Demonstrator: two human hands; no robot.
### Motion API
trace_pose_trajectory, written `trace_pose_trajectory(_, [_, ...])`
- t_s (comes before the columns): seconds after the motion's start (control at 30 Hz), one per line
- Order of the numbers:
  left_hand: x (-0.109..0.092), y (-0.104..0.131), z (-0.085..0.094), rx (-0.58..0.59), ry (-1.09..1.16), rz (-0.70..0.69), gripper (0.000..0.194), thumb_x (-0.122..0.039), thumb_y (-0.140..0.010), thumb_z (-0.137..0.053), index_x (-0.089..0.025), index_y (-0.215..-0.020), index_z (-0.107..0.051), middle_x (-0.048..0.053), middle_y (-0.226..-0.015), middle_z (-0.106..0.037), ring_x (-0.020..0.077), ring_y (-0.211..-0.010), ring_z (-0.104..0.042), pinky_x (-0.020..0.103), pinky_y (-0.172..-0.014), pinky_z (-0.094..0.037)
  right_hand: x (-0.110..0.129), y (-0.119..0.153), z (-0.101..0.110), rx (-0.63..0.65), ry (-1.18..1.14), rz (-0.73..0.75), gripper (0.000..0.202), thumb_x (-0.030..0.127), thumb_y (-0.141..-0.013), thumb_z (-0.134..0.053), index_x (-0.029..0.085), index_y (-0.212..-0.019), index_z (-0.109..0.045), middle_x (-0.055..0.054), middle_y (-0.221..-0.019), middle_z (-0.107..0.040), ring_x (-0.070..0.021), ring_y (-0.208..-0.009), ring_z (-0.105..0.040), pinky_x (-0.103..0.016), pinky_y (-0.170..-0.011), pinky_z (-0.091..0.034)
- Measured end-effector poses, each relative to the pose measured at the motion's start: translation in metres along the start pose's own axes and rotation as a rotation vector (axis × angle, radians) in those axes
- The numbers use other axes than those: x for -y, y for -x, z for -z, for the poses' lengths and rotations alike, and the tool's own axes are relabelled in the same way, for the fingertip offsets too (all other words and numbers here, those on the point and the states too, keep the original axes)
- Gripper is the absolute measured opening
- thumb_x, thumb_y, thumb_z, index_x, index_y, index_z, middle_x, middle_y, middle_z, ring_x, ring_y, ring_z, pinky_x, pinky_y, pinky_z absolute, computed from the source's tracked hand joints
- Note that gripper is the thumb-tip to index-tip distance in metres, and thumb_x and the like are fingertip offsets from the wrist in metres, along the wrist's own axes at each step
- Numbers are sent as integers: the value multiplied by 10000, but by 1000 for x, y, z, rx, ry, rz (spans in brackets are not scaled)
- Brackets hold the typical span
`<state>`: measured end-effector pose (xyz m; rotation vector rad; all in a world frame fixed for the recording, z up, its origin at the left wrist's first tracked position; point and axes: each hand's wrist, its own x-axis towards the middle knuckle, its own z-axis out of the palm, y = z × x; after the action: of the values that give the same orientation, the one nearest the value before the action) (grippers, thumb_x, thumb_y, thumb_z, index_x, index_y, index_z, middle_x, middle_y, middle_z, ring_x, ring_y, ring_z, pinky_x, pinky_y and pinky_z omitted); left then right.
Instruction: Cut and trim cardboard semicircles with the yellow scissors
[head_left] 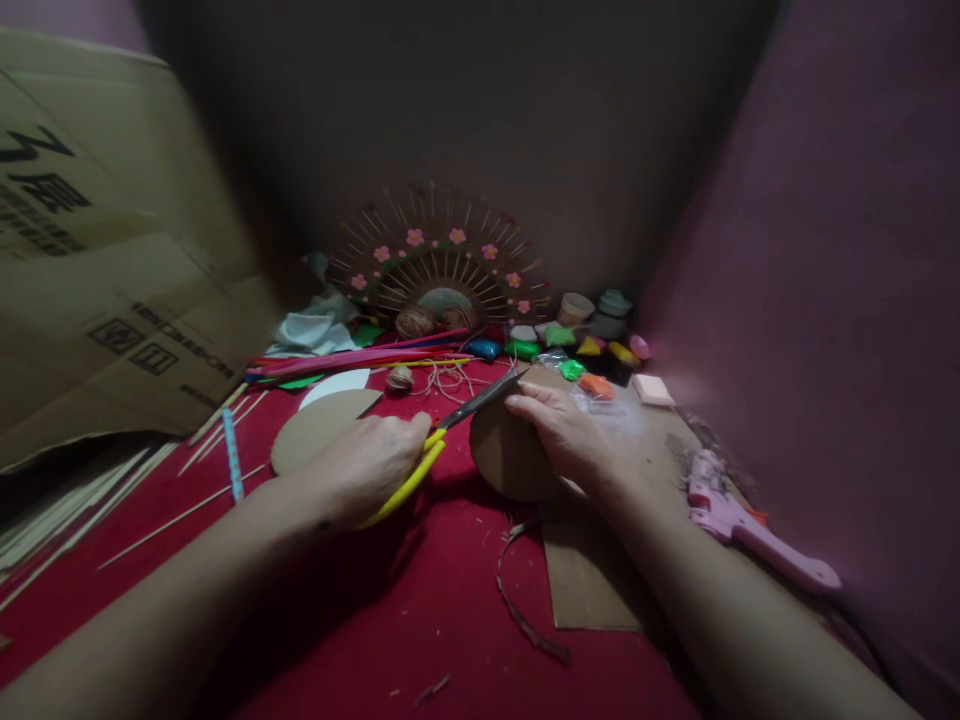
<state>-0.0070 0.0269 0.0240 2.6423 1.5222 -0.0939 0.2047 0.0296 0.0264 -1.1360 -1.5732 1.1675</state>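
Observation:
My left hand (pixel 382 455) is closed round the yellow handles of a pair of scissors (pixel 405 492), whose blades point up and to the right. The blades meet the upper left edge of a round cardboard disc (pixel 506 455). My right hand (pixel 559 420) pinches that disc at its upper right edge, thumb on the near face. Left of the scissors lies another rounded cardboard piece (pixel 319 430), partly behind my left hand, with a white piece (pixel 337 385) just behind it. A small ball of twine (pixel 400 379) sits beyond the blades, with loose strands beside it.
A pink glue gun (pixel 757 540) lies at the right on a cardboard sheet (pixel 592 590). Colourful clay packets (pixel 559 337) and a stick fan decoration (pixel 442 260) stand at the back. A large cardboard box (pixel 112 250) and thin sticks (pixel 180 525) are at the left.

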Motion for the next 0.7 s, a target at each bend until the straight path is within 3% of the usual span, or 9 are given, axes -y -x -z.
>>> trace_pose_trajectory(0.2, [-2,2,6,-2,7,-9,156,-281,-831,-349,-187,-819,-473,46,-594,-559,171,-499,-483,287,-487,-241,-5,-1,1,-11,-21,-14,149,280,-741,-501,211,-613,-535,-9,-681,-564,-156,-663,-501,-298,-601,-390])
trace_pose_trajectory(0.4, [6,3,13,-81,-46,15,60,-259,-785,-382,-208,-773,-412,64,-721,-583,181,-596,-518,289,-513,-253,-5,-1,1,1,-18,27,138,290,-754,-521,219,-640,-551,-15,-718,-584,-165,-695,-511,-297,-619,-381])
trace_pose_trajectory(0.7, [2,0,5,27,100,0,88,-289,-810,-340,-221,-755,-341,78,-765,-577,182,-616,-496,314,-564,-302,-8,-3,2,56,-1,4,139,257,-762,-500,205,-636,-527,41,-593,-437,-107,-567,-361,-256,-561,-314])
